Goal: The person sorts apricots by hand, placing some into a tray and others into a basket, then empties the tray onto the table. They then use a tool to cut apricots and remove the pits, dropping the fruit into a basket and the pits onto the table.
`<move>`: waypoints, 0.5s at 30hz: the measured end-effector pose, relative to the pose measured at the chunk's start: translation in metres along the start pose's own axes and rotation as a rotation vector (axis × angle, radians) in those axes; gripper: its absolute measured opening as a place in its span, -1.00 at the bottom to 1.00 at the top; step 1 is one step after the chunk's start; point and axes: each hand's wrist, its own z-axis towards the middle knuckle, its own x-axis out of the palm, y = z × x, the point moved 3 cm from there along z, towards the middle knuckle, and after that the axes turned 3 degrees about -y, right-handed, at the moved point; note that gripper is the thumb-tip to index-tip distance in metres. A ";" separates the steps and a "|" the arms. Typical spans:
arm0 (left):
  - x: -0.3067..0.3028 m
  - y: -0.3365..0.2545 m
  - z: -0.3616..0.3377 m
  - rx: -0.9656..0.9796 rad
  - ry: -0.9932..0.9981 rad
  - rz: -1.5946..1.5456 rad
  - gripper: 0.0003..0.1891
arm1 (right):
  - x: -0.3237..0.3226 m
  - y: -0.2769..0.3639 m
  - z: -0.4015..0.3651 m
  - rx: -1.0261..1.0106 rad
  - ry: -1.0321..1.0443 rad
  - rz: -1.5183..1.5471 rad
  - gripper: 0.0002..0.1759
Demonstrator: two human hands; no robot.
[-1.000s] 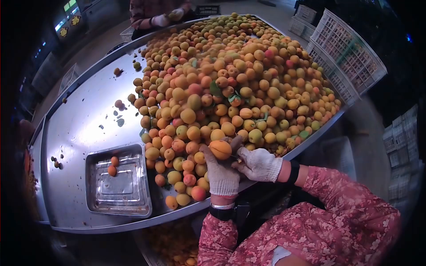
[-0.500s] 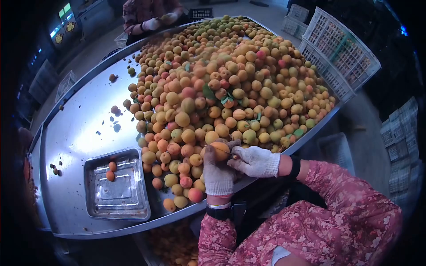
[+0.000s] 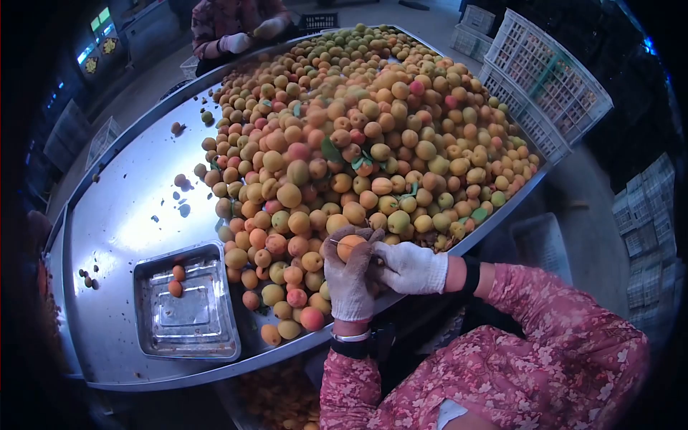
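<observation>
My left hand [image 3: 348, 283], in a white knit glove with brownish fingers, is closed around an orange apricot [image 3: 350, 248] at the near edge of the fruit pile. My right hand [image 3: 414, 266], gloved the same way, is closed against the apricot's right side. A thin dark line, like a slim wire or blade, crosses the fruit; its other end seems to run into my right fingers, which hide it. Beyond both hands lies a large heap of apricots [image 3: 387, 129], yellow, orange and greenish, with some leaves.
A metal tray [image 3: 190, 337] holding two apricots rests on the steel table [image 3: 107, 315], left of the heap. Loose bits and small fruits lie farther left. Across the table is another person's gloved hand [image 3: 236, 43]. Plastic crates [image 3: 552, 72] stand stacked at the right.
My fingers have closed further over the apricot, and my right hand has turned and shifted slightly left and down. The view has shifted a little. The other person's hands have moved apart.
</observation>
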 end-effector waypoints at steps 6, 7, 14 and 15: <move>0.009 -0.002 -0.005 -0.027 0.033 0.088 -0.59 | -0.010 -0.006 -0.005 0.037 0.129 0.211 -0.69; 0.010 -0.002 -0.005 -0.031 0.038 0.107 -0.58 | -0.010 -0.008 -0.006 0.056 0.164 0.290 -0.69; 0.014 0.001 -0.003 -0.029 0.086 0.126 -0.55 | -0.019 -0.011 -0.011 0.081 0.221 0.305 -0.69; 0.013 0.001 -0.002 -0.032 0.116 0.083 -0.54 | -0.019 -0.012 -0.012 0.000 0.143 0.222 -0.68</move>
